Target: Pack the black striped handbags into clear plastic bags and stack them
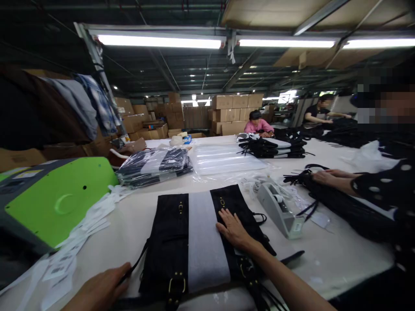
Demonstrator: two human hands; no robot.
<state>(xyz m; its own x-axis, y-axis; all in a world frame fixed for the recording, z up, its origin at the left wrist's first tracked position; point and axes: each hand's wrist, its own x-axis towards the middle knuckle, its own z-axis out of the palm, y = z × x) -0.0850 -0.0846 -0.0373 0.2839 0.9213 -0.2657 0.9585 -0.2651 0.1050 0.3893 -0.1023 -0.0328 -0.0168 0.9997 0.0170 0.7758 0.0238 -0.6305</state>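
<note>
A black bag (171, 224) with brass buckles lies flat before me, a broad pale grey band (207, 233) across its middle. My right hand (234, 229) rests on it, fingers stretched out near the upper right buckle. At the lower left, my left hand (108, 283) is closed round a thin black strap (139, 259) that runs to the bag's left side. More straps lie at the bag's lower right, partly behind my right forearm. The bottom edge of the picture cuts off its near end.
A tape dispenser (280, 207) stands right of the bag. Farther back are plastic-wrapped bags (155, 164), clear plastic sleeves (227, 159) and stacked black bags (275, 147). A green machine (65, 198) with paper labels (84, 229) is left. A co-worker's hands (333, 178) touch black goods at right.
</note>
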